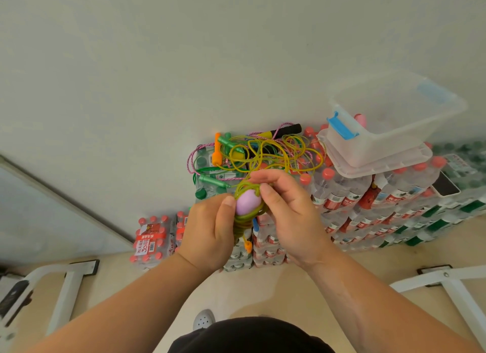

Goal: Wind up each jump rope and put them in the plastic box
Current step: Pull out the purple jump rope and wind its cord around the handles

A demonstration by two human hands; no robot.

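My left hand grips a jump rope bundle with a pink handle, its yellow-green cord wound in coils around the handle. My right hand pinches the cord at the top of the bundle. An orange end piece hangs below the hands. Behind them, a tangle of jump ropes with green, orange, yellow and black handles lies on top of stacked water bottle packs. The clear plastic box with a blue latch stands to the right on its lid, a pink handle visible inside it.
Shrink-wrapped water bottle packs are stacked against the white wall, with a lower pack at the left. A phone lies on the packs at the right. White metal frames stand on the floor at both sides.
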